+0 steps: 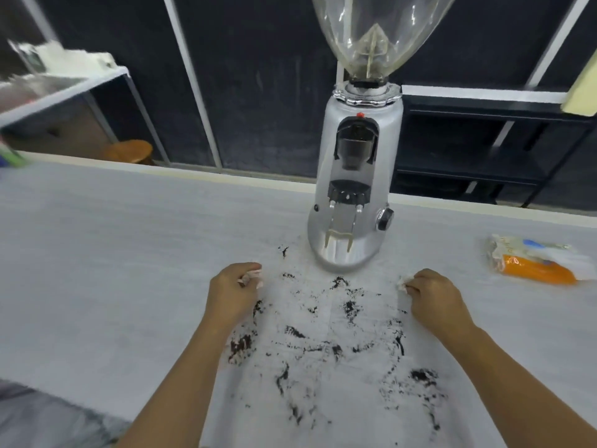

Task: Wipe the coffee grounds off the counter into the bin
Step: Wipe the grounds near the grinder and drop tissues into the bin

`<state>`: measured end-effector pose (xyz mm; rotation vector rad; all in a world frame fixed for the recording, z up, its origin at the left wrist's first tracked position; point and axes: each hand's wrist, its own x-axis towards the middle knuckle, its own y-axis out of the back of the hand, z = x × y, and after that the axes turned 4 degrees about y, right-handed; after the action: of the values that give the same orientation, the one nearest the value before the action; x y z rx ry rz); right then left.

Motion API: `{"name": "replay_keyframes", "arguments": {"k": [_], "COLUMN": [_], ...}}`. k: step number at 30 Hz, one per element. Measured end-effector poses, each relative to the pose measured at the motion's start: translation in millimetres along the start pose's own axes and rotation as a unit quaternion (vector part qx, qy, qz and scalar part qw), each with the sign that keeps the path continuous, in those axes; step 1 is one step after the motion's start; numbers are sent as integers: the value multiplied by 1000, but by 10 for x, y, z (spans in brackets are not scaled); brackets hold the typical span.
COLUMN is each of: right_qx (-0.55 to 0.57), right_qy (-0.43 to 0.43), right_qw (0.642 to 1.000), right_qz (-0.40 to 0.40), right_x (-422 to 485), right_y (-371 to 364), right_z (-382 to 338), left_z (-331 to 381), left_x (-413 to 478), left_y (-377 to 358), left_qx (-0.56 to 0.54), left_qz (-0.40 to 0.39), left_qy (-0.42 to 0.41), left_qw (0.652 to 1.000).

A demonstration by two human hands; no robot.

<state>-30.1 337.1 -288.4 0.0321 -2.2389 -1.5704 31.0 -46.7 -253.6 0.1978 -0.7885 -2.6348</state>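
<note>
Left hand is clenched on a crumpled white tissue wad; dark scattered coffee grounds lie between on pale grey counter; right hand pinches another tissue scrap. Grounds are best gathered inward before lifting; bin not seen.

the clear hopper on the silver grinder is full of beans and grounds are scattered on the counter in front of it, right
Not quite: the head view shows the clear plastic hopper on the silver coffee grinder empty. Dark coffee grounds are indeed scattered on the pale grey counter in front of it.

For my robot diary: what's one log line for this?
left hand: pinching tissue | right hand: pinching tissue | coffee grounds: scattered
</note>
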Motion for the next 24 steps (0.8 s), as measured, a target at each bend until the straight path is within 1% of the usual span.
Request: {"name": "replay_keyframes", "arguments": {"k": [4,7,9,13,15,17,19,21,24], "right_qx": [51,91,119,200,232,260,271,264,257], "right_qy": [13,34,41,48,62,67,81,98,100], "right_qw": [998,994,991,978,969,956,945,941,933], "right_qz": [47,50,37,-29,-64,-116,-162,-190,-231], "right_x": [-424,-848,-1182,-1910,-2245,-2541,-2779,-2960,-3173], "right_y": [177,309,364,313,178,-14,-221,-472,-1003], "right_z": [-551,-1145,-1586,-2412,-2775,-3065,-3298,-3452,-3510], "left_z": [-158,-347,-537,-1082,-1402,-1733,-2030,-2343,-2865], "left_x": [-483,-927,-1298,-2087,-2443,-2761,-3050,-3256,-3441], "left_y": [461,823,1078,1532,1719,1862,1954,1961,1789], "left_qx": [-23,-45,-52,-59,-48,-37,-30,-24,-18], "left_qz": [13,24,30,31,23,21,20,19,5], "left_qy": [5,-2,-5,23,45,74,109,134,171], "left_qw": [1000,999,998,997,998,996,993,990,985]}}
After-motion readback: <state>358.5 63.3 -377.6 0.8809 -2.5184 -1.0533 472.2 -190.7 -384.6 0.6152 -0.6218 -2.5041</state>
